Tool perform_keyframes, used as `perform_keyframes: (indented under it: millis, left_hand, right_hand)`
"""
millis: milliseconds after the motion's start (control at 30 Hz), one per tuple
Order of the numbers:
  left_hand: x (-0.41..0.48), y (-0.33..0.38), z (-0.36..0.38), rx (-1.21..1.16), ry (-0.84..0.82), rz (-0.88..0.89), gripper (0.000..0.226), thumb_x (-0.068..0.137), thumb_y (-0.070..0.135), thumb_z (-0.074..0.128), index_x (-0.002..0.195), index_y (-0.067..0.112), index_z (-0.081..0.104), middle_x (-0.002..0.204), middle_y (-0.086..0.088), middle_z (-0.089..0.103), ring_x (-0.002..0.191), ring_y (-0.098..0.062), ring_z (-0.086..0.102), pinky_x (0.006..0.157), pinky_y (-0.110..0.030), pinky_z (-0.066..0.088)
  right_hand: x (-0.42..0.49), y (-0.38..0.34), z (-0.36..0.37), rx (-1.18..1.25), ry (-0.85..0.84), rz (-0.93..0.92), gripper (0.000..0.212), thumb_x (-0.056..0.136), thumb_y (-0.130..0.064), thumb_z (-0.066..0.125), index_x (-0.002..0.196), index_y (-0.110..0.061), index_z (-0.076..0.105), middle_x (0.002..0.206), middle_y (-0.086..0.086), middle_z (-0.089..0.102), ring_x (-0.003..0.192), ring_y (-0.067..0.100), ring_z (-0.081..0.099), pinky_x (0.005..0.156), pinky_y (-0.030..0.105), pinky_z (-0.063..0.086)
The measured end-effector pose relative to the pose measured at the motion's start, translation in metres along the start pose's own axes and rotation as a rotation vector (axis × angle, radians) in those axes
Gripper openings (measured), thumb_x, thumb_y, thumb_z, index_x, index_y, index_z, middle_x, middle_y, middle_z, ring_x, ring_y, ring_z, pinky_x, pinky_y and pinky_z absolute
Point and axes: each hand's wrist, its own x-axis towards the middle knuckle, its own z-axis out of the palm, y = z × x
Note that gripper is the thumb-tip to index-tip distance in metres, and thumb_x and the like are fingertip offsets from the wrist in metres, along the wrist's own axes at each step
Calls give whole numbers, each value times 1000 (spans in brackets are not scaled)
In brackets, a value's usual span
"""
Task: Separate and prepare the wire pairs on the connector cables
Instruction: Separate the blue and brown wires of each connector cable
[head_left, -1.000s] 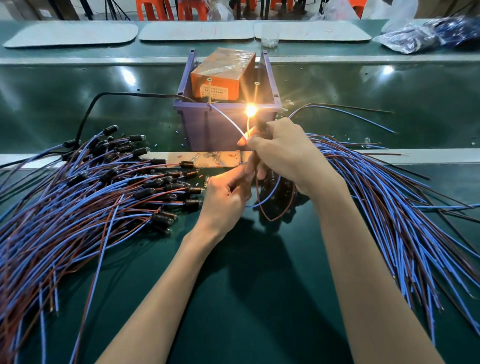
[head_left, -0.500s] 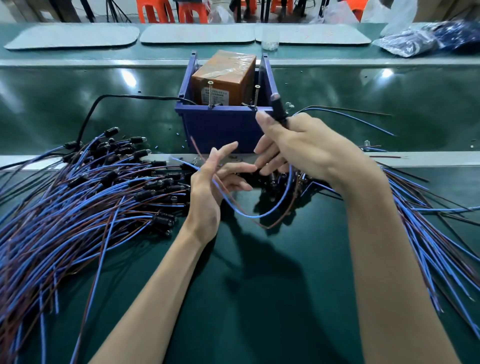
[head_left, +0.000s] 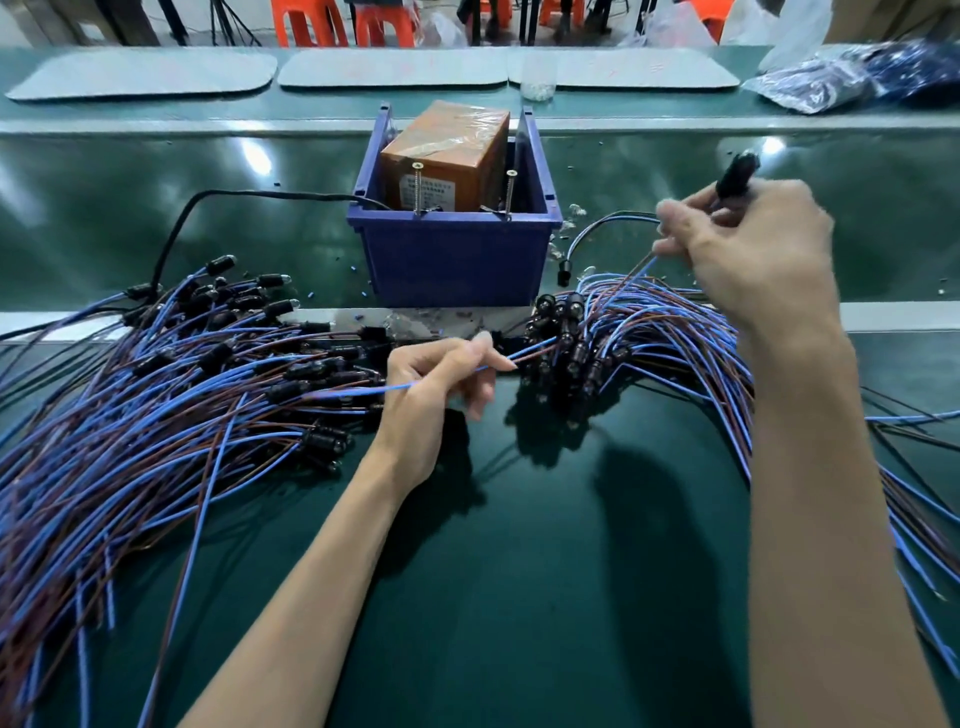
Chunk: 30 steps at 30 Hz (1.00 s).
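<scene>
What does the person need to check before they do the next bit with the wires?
1. Left hand pinching a blue wire: ok.
2. Right hand holding a black plug: ok.
3. Both hands on the same cable: cannot tell.
4. Wire tips split apart: cannot tell.
5. Two screws standing up at the blue box front edge: ok.
6. Left pile and right pile lying apart, green table between: ok.

Left hand (head_left: 431, 400) pinches wire (head_left: 358, 391); right hand (head_left: 753, 254) grips connector (head_left: 737, 174).
</scene>
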Motion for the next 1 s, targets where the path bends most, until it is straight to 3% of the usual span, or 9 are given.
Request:
perform_keyframes:
  millis: [133, 333, 433, 533, 567, 667, 767, 833, 1000]
  left_hand:
    - [-4, 1, -1, 26, -194, 1, 32, 79, 35, 53, 76, 15, 77, 52, -1, 59, 47, -14, 49, 52, -19, 40]
    - [-1, 0, -2, -21, -139, -4, 56, 84, 48, 35, 81, 10, 77, 40, -1, 40, 41, -14, 35, 50, -23, 31]
    - [0, 1, -1, 2, -108, -2, 56, 84, 49, 34, 82, 13, 77, 39, -1, 35, 41, -14, 28, 50, -27, 25]
    - [1, 0, 0, 15, -85, 3, 55, 85, 49, 34, 81, 15, 77, 39, 0, 33, 41, -14, 27, 50, -28, 22]
    - [1, 0, 0, 18, -82, 1, 55, 85, 49, 34, 80, 15, 77, 39, 0, 33, 41, -13, 27, 49, -28, 23]
    - [0, 0, 1, 25, -75, -17, 54, 83, 49, 35, 79, 15, 76, 39, 1, 35, 41, -13, 29, 48, -28, 24]
    - [0, 0, 1, 26, -75, -25, 53, 82, 50, 37, 79, 14, 76, 40, -1, 34, 42, -13, 29, 48, -30, 22]
    - [0, 1, 1, 28, -75, -26, 53, 81, 50, 37, 79, 13, 76, 40, -2, 33, 42, -13, 29, 47, -29, 22]
    - [-1, 2, 2, 35, -81, -36, 52, 80, 49, 38, 80, 12, 75, 41, -1, 34, 42, -13, 30, 48, -30, 22]
  right_hand:
    - [5, 1, 4, -114, 103, -66, 29, 94, -29, 56, 92, -4, 71, 95, 18, 71, 97, 29, 66, 95, 37, 48]
    - [2, -8, 1, -153, 275, -157, 32, 96, -25, 53, 120, -6, 63, 126, 17, 47, 111, 19, 52, 87, -2, 26]
    - [-5, -15, -1, -168, 401, -282, 33, 96, -19, 49, 120, 1, 60, 131, 21, 39, 118, 18, 44, 93, -5, 17]
    - [-8, -21, 0, -213, 470, -427, 32, 95, -6, 42, 118, 7, 59, 135, 27, 37, 130, 24, 40, 112, 13, 21]
    - [-8, -22, 0, -236, 448, -463, 33, 94, -2, 39, 119, 9, 58, 135, 27, 38, 130, 24, 41, 111, 11, 22]
    - [-5, -21, 2, -343, 145, -486, 34, 94, 6, 39, 123, 10, 57, 135, 23, 45, 121, 21, 46, 95, -6, 18]
    - [-9, -14, 11, -530, -412, -398, 34, 97, -5, 49, 130, 3, 54, 137, 17, 49, 123, 28, 47, 100, 18, 29]
    - [-17, -14, 17, -636, -659, -324, 36, 96, -22, 55, 128, -7, 56, 128, 15, 56, 117, 29, 49, 92, 33, 37]
    - [-23, -21, 18, -625, -699, -283, 30, 94, -27, 55, 118, -11, 63, 116, 14, 62, 107, 32, 54, 84, 37, 44]
